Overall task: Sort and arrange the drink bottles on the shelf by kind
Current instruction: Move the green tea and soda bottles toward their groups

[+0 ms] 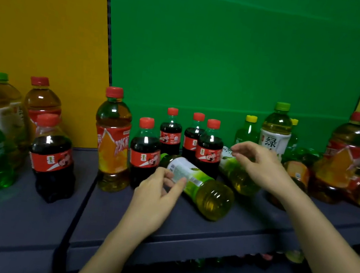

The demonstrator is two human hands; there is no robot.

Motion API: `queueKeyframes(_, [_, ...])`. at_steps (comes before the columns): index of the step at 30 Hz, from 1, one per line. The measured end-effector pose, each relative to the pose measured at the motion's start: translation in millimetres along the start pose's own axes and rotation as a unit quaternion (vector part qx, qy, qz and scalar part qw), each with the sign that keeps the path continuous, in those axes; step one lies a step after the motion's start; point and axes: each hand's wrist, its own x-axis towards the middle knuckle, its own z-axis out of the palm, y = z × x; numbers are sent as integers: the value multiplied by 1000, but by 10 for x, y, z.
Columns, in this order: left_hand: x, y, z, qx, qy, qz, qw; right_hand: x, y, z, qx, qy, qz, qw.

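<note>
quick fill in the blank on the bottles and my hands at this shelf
1. The green tea bottle that the left hand touches lies on its ____.
2. The cola bottles standing behind it all have ____ caps.
3. The back panel behind those cola bottles is ____.

Missing words: side; red; green

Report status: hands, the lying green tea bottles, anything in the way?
Left hand on near lying green tea bottle, grip unclear. Right hand open over second lying bottle. Upright cola bottles crowd behind both.
</note>
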Motion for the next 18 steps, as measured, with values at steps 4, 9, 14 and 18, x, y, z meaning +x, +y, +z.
queueKeyframes(4, [157, 78, 279, 49, 10, -85, 995, 131, 245, 13, -93, -56, 9, 994])
queueKeyframes(9, [357, 233, 524, 108, 41, -176, 978, 314, 345, 109, -211, -147, 16, 966])
queueKeyframes(14, [550, 337, 575, 191, 38, -259, 946, 532, 278, 125, -243, -214, 50, 945])
queueKeyframes(18, [692, 278, 622, 176, 25, -322, 930, 644, 278, 199, -236, -251, 112, 932])
